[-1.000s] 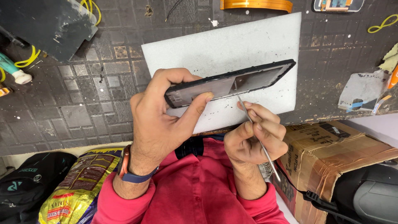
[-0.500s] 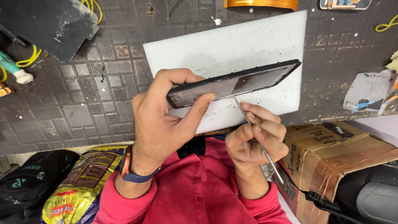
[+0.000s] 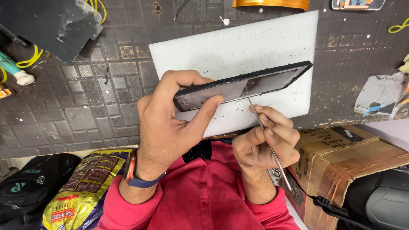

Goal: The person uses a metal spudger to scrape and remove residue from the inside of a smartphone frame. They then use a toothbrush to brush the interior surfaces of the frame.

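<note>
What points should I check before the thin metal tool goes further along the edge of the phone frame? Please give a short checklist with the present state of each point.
1. Left hand grips the phone frame between thumb and fingers at one end: ok.
2. Right hand pinches the thin metal tool near its upper part: ok.
3. Tool tip meets the lower edge of the frame: ok.
4. Far end of the frame is supported: not ok, it is held above the white foam sheet.
5. Tip sits inside a seam: cannot tell.
6. Thumb is away from the tool tip: ok, a gap shows.
</note>
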